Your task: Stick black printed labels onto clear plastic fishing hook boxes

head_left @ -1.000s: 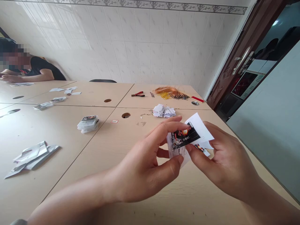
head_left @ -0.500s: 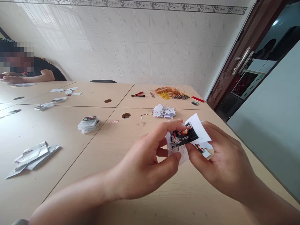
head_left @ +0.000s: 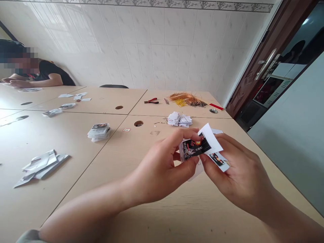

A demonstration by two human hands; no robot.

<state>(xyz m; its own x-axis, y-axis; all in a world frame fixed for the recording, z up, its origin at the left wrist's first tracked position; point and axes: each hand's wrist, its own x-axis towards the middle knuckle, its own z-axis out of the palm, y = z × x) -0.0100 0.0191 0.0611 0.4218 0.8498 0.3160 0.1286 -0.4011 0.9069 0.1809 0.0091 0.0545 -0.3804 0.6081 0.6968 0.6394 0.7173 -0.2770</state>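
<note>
Over the near part of the table, my left hand (head_left: 162, 168) is closed around a small clear plastic case (head_left: 196, 172), with the thumb below and the index finger on top. A black printed paper card (head_left: 193, 148) with a white end lies over the case, under the left index finger. My right hand (head_left: 240, 172) is closed on more printed cards (head_left: 219, 161), whose ends stick out beside its thumb. The right thumb tip touches the lower edge of the upper card. How far that card sits inside the case I cannot tell.
Beyond my hands lie a pile of white cards (head_left: 179, 119), pliers (head_left: 152, 101) and a bundle of copper-coloured wires (head_left: 188, 99). To the left are stacked clear cases (head_left: 99, 131) and silvery packets (head_left: 44, 165). Another person (head_left: 50, 74) sits at the far left.
The view has shifted slightly, so the table things appear a little further right. The left thumb has moved up toward the card's lower edge, and more of the right hand's cards show.
</note>
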